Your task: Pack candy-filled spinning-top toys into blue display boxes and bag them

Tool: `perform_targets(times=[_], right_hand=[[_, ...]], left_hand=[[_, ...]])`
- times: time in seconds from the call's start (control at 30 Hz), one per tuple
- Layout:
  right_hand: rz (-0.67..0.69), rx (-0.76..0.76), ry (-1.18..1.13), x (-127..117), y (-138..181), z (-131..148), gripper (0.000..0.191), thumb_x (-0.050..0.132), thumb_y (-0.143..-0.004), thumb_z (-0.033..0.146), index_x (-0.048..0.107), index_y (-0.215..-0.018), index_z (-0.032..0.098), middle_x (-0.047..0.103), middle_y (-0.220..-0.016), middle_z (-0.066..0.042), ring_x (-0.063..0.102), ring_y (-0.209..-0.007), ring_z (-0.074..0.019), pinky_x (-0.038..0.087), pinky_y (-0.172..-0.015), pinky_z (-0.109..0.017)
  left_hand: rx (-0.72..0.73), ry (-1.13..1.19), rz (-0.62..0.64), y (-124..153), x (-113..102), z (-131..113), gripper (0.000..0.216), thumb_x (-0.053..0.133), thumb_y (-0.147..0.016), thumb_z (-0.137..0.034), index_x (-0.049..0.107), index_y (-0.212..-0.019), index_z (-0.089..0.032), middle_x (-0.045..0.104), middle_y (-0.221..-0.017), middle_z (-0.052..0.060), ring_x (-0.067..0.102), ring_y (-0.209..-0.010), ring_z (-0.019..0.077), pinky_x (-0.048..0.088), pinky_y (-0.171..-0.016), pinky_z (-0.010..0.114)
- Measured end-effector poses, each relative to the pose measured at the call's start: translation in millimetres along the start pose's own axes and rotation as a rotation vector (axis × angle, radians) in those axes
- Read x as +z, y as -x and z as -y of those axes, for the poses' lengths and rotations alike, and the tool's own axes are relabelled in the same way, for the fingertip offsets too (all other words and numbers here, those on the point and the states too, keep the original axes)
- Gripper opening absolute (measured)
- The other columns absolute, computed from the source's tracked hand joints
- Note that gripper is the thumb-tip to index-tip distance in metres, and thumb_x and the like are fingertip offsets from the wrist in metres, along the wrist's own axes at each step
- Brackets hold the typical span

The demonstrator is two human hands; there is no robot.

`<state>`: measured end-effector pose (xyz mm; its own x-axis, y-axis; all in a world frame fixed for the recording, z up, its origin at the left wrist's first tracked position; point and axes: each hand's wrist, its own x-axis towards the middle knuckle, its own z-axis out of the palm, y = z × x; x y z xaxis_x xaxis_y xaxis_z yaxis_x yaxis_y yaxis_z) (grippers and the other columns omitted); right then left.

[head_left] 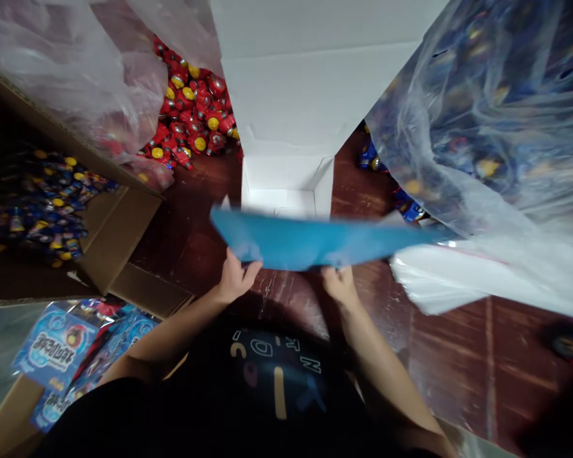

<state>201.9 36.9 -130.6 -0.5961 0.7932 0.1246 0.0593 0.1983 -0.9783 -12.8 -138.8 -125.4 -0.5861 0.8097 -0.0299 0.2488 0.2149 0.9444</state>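
Note:
A flat blue sheet (296, 242), smeared by motion, is held level across the front of an open white box (289, 172). My left hand (237, 277) grips its near edge left of centre, with the thumb on top. Further right along the same edge, my right hand (339, 283) is closed on it too; some of its fingers are hidden beneath. Whether the sheet is card or a folded carton cannot be made out. The box's tall white flap stands up behind, and its opening faces me, partly covered by the sheet.
Red toys with yellow parts (195, 121) lie at back left under clear plastic. A cardboard carton (134, 222) of blue and yellow toys stands at left, printed packets (57, 343) below it. Right are bagged blue toys (487, 114) and white plastic bags (458, 273) on the dark red table (458, 343).

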Motion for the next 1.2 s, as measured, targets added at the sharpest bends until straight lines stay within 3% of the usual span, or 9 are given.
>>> perform_targets(times=[0.1,0.2,0.27,0.37,0.47,0.6,0.8,1.0,1.2], right_hand=[[-0.093,0.058,0.041,4,-12,-3,0.064,0.060,-0.092,0.085,0.069,-0.090,0.022,0.077,-0.089,-0.008,0.072,-0.087,-0.0274,0.063,-0.086,-0.045],[-0.108,0.097,0.048,7,-19,0,0.067,0.064,-0.088,0.087,0.072,-0.094,0.021,0.078,-0.094,-0.009,0.072,-0.091,-0.0281,0.063,-0.085,-0.044],[-0.115,0.114,0.042,7,-21,1,0.070,0.064,-0.086,0.089,0.074,-0.097,0.021,0.079,-0.097,-0.010,0.073,-0.094,-0.0293,0.064,-0.087,-0.046],[-0.160,0.132,0.039,5,-21,0,0.073,0.060,-0.090,0.087,0.075,-0.109,0.019,0.080,-0.110,-0.014,0.074,-0.104,-0.0323,0.063,-0.095,-0.051],[-0.236,0.128,0.047,6,-21,-3,0.082,0.067,-0.090,0.081,0.064,-0.141,0.017,0.072,-0.139,-0.021,0.071,-0.123,-0.0354,0.060,-0.108,-0.056],[-0.396,0.013,0.162,11,-17,-8,0.102,0.071,-0.092,0.073,0.032,-0.170,0.019,0.041,-0.173,-0.024,0.048,-0.157,-0.0371,0.041,-0.130,-0.062],[-0.362,-0.087,0.317,10,-10,-17,0.089,0.063,-0.101,0.064,0.030,-0.173,0.024,0.042,-0.174,-0.021,0.047,-0.160,-0.0365,0.041,-0.131,-0.063],[-0.305,-0.092,0.535,13,-14,-27,0.095,0.059,-0.103,0.068,0.030,-0.174,0.013,0.046,-0.171,-0.026,0.048,-0.158,-0.0384,0.046,-0.129,-0.062],[-0.277,-0.089,0.703,20,-16,-28,0.088,0.051,-0.109,0.063,0.026,-0.177,0.013,0.038,-0.177,-0.023,0.041,-0.164,-0.0353,0.045,-0.131,-0.058]], left_hand=[[0.107,-0.121,0.038,-17,-17,-28,0.085,0.069,-0.099,-0.062,0.040,-0.161,-0.012,0.060,-0.149,0.027,0.062,-0.141,0.0386,0.045,-0.127,0.057],[0.427,-0.275,-0.076,-48,-43,-78,0.087,0.064,-0.103,-0.064,0.029,-0.170,-0.021,0.039,-0.171,0.022,0.038,-0.164,0.0361,0.028,-0.139,0.055],[0.606,-0.387,-0.090,-80,-51,-115,0.080,0.056,-0.105,-0.069,0.037,-0.168,-0.024,0.041,-0.172,0.018,0.033,-0.167,0.0351,0.022,-0.141,0.054],[0.765,-0.530,0.084,-132,-39,-147,0.077,0.046,-0.105,-0.079,0.053,-0.160,-0.027,0.048,-0.170,0.014,0.035,-0.166,0.0361,0.018,-0.140,0.058],[0.801,-0.560,0.106,-168,-13,-142,0.081,0.048,-0.102,-0.085,0.062,-0.152,-0.023,0.054,-0.166,0.015,0.045,-0.160,0.0358,0.026,-0.138,0.058],[0.738,-0.507,0.038,-185,8,-114,0.077,0.058,-0.100,-0.081,0.071,-0.138,-0.015,0.066,-0.149,0.019,0.059,-0.145,0.0332,0.041,-0.129,0.048],[0.728,-0.477,-0.004,-182,12,-104,0.058,0.062,-0.104,-0.067,0.076,-0.127,-0.016,0.069,-0.124,0.014,0.066,-0.123,0.0265,0.051,-0.116,0.038],[0.521,-0.893,-0.124,-179,25,-89,0.065,0.043,-0.112,-0.067,0.075,-0.108,-0.011,0.072,-0.112,0.019,0.066,-0.116,0.0339,0.049,-0.114,0.047],[0.491,-0.950,-0.149,-173,31,-83,0.059,0.043,-0.114,-0.058,0.074,-0.130,-0.011,0.073,-0.127,0.021,0.059,-0.132,0.0376,0.044,-0.122,0.054]])
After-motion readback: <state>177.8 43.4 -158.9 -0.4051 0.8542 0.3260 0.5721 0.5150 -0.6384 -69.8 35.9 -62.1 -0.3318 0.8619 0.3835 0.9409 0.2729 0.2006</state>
